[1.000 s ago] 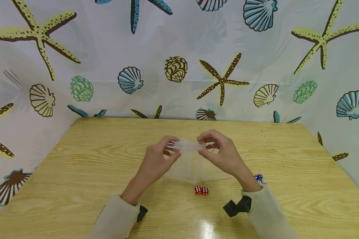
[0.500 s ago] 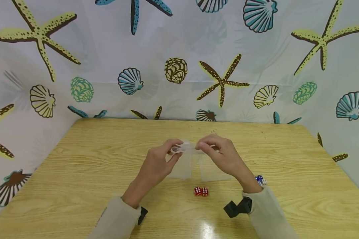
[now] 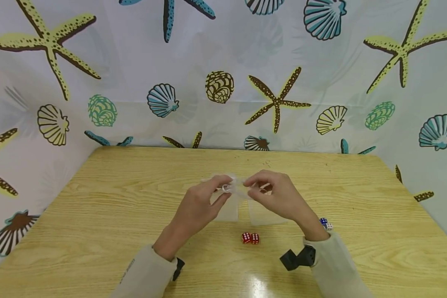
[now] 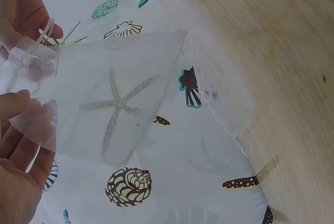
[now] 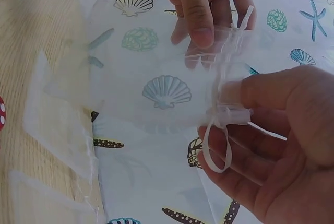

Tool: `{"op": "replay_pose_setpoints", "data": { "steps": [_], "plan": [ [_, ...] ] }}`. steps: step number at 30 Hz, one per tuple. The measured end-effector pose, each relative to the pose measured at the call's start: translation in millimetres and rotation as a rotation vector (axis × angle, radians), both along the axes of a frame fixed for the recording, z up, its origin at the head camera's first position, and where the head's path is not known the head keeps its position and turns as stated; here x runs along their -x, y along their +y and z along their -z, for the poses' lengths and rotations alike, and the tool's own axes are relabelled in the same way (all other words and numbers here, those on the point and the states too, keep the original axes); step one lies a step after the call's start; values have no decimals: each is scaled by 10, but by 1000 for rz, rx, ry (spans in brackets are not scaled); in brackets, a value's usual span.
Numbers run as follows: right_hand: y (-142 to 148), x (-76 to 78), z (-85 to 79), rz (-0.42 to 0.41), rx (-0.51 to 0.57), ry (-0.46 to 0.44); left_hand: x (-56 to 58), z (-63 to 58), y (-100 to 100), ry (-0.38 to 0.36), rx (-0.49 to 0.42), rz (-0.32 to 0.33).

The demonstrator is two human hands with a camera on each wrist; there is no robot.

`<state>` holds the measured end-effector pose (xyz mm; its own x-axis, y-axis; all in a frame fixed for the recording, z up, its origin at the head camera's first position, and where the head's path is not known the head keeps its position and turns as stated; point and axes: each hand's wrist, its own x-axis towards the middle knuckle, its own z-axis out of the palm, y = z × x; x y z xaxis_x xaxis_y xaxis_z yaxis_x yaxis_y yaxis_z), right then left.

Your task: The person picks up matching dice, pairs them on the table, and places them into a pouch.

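A see-through drawstring bag (image 3: 239, 189) is held up in the middle of the head view, where the left hand (image 3: 202, 203) pinches it with its thumb in front and its fingers behind. The right hand (image 3: 277, 193) has its bent thumb and fingers nearly closed on the bag by the string loop (image 5: 216, 153). Two flat white bags (image 3: 266, 214) lie lower down on the wooden table (image 3: 115, 198), with two red dice (image 3: 246, 238) just below them.
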<state>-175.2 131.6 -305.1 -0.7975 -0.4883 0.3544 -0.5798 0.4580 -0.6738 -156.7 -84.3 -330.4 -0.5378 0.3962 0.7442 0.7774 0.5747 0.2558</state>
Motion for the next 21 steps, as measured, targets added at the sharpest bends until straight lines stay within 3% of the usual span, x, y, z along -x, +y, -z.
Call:
{"op": "replay_pose_setpoints", "data": {
  "steps": [11, 16, 21],
  "plan": [
    [-38, -19, -12, 81, -46, 136, 2, 1, 3, 5, 42, -22],
    [-66, -37, 8, 140, -92, 222, 4, 1, 34, 92, 50, -5],
    [-142, -73, 54, 239, -179, 338, -28, 6, 112, 204, 90, -79]
  ]
}}
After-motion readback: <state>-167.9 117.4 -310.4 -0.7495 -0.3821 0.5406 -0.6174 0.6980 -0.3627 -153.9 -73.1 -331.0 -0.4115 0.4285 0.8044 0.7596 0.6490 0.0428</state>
